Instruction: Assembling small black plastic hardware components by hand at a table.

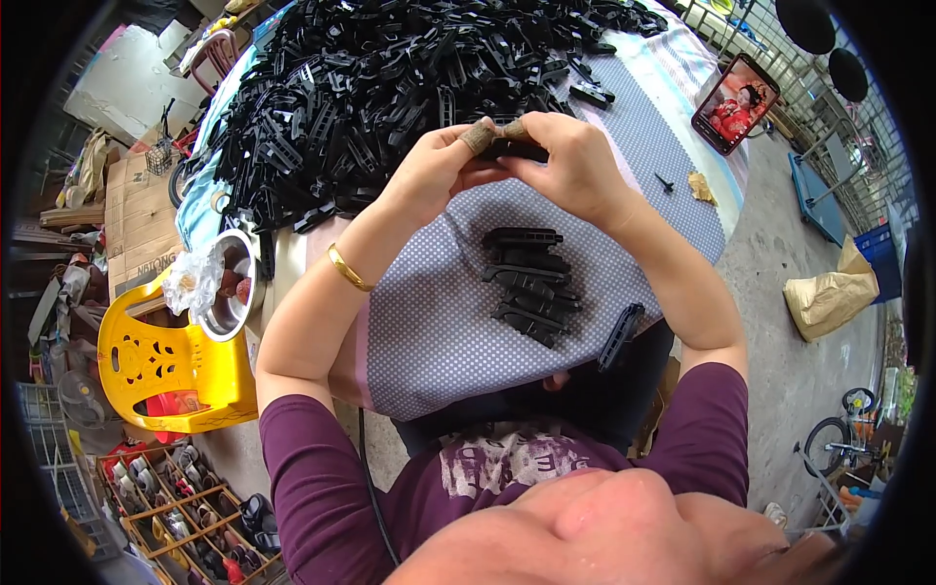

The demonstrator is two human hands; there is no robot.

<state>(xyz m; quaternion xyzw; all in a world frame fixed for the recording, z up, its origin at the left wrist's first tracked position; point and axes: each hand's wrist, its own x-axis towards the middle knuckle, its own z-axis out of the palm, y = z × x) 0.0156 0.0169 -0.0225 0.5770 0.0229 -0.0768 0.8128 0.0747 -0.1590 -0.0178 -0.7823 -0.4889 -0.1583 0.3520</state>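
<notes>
My left hand (437,174) and my right hand (577,164) meet over the far part of the table, both closed around a black plastic part (525,149). My fingers hide much of this piece. Brown tape-like wraps cover both thumbs. Just beyond my hands, a large heap of similar black plastic parts (361,93) spreads across the table. Several more black parts lie stacked in a short row (531,285) on the patterned cloth (419,331) nearer to me. One single black piece (620,337) rests at the cloth's near right edge.
A phone (736,104) stands at the table's right, near a small black bit (665,183) and a tan scrap (700,188). On the left, a metal bowl (250,292) with round reddish items and a plastic bag sits by a yellow chair (219,375). A paper sack (831,292) stands right.
</notes>
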